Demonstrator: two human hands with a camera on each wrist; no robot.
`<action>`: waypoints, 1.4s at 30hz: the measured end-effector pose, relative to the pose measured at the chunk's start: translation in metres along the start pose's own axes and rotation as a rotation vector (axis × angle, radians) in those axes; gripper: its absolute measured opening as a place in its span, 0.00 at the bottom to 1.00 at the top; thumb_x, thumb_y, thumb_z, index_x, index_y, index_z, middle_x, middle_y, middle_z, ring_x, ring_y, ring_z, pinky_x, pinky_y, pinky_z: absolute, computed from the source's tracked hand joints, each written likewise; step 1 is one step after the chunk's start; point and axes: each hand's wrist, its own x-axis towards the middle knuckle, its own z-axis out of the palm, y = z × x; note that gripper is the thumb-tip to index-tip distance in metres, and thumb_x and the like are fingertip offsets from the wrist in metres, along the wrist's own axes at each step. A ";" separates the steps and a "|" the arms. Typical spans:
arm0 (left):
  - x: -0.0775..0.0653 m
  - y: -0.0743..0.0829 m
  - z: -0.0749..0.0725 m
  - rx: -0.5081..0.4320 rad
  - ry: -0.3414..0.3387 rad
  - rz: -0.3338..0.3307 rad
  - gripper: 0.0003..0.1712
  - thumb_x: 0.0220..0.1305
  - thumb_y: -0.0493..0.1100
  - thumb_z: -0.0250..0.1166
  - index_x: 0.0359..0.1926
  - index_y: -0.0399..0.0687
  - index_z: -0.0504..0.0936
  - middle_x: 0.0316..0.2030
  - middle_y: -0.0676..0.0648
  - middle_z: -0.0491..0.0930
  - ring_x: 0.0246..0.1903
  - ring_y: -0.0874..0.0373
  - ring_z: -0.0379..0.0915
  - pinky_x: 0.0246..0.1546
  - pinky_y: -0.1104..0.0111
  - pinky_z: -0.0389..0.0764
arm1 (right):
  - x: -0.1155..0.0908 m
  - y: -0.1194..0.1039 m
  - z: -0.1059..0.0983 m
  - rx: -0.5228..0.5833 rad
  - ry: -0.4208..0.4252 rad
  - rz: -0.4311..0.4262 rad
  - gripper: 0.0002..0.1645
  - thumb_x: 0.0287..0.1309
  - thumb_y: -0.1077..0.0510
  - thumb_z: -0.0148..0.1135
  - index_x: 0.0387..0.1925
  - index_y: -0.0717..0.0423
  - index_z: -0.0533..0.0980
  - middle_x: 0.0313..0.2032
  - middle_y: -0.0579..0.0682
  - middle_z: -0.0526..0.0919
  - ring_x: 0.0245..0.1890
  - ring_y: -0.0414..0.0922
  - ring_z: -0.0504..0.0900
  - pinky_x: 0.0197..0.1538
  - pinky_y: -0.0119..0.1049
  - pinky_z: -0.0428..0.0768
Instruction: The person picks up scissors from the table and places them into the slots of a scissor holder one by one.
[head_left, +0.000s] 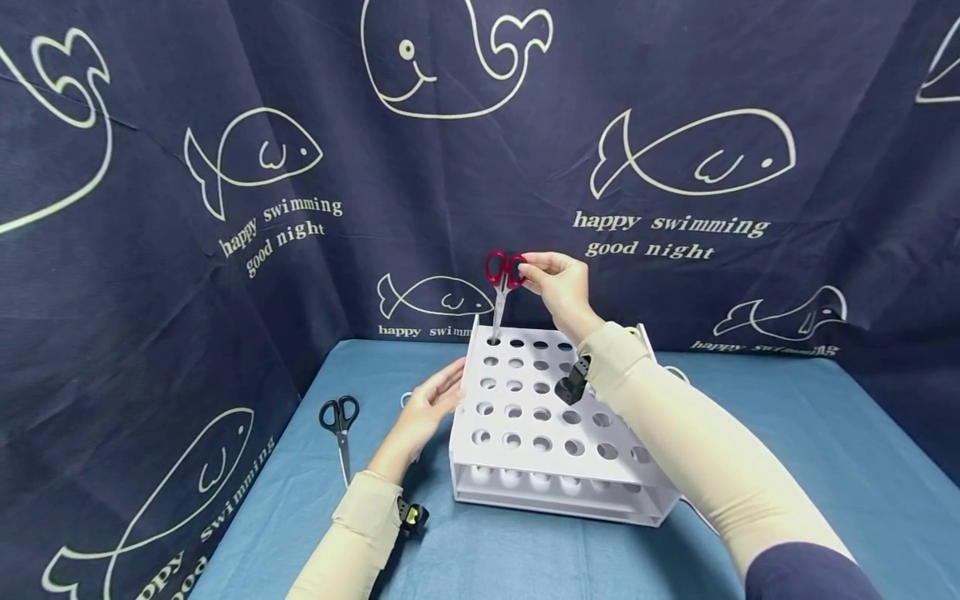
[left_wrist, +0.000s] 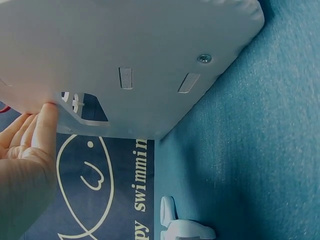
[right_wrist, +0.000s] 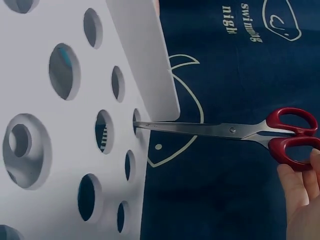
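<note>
My right hand (head_left: 564, 287) pinches one loop of a pair of red-handled scissors (right_wrist: 232, 131). The scissors are upright with closed blades, and their tips are at the mouth of the back-left hole of a white holed rack (head_left: 525, 457). Straight fingers of my left hand (head_left: 427, 408) rest against the rack's left side panel, close to its cut-out (left_wrist: 95, 107). Left of that hand, black-handled scissors (head_left: 341, 421) lie on the table. Pale-handled scissors (left_wrist: 187, 229) lie beside the rack, mostly hidden behind my left hand in the head view.
A blue cloth covers the table (head_left: 765, 442). Dark blue curtain (head_left: 465, 183) with fish drawings hangs close behind the rack and along the left. A pale cable loop (head_left: 678, 372) shows at the rack's right. My right forearm covers several holes there.
</note>
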 end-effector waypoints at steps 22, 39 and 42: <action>-0.001 0.000 0.000 0.007 0.005 -0.010 0.31 0.71 0.42 0.57 0.72 0.48 0.62 0.70 0.43 0.63 0.69 0.51 0.61 0.64 0.58 0.72 | -0.005 0.012 -0.012 -0.097 -0.070 0.036 0.16 0.54 0.71 0.66 0.45 0.75 0.79 0.25 0.40 0.84 0.28 0.34 0.84 0.39 0.31 0.85; -0.002 0.001 0.001 0.001 0.009 -0.019 0.31 0.70 0.44 0.58 0.72 0.48 0.62 0.70 0.43 0.63 0.69 0.52 0.60 0.64 0.59 0.72 | -0.013 0.011 -0.021 -0.170 -0.197 0.116 0.16 0.54 0.73 0.65 0.45 0.76 0.78 0.33 0.51 0.87 0.31 0.36 0.85 0.45 0.37 0.84; -0.002 0.001 0.002 -0.005 0.009 -0.023 0.32 0.70 0.43 0.58 0.72 0.48 0.62 0.70 0.43 0.63 0.69 0.51 0.60 0.64 0.59 0.72 | -0.015 0.013 -0.021 -0.189 -0.202 0.112 0.15 0.53 0.73 0.65 0.45 0.76 0.78 0.36 0.56 0.87 0.31 0.35 0.85 0.44 0.35 0.85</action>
